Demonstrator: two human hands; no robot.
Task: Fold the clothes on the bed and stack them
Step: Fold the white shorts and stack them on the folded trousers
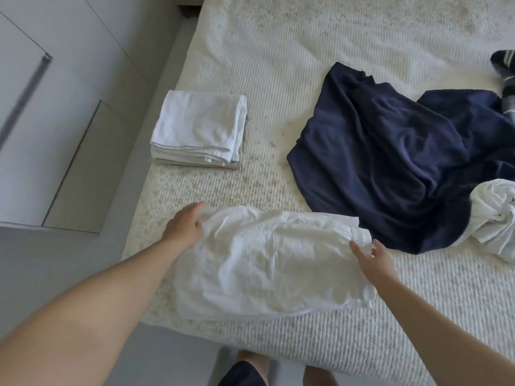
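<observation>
A white pair of shorts point(267, 263) lies flat near the bed's front edge, waistband to the right. My left hand point(185, 224) grips its far left corner, thumb over the cloth. My right hand point(373, 259) rests at the waistband end with straight fingers touching the fabric. A folded stack of white clothes point(198, 129) sits at the left side of the bed point(306, 51). An unfolded navy garment point(390, 157) is spread at the right.
A crumpled white garment point(493, 218) lies at the right edge beside the navy one. Dark striped socks point(505, 76) are at the far right. The bed's left edge borders a pale tiled floor point(69, 135). My feet point(250, 369) stand at the bed's front.
</observation>
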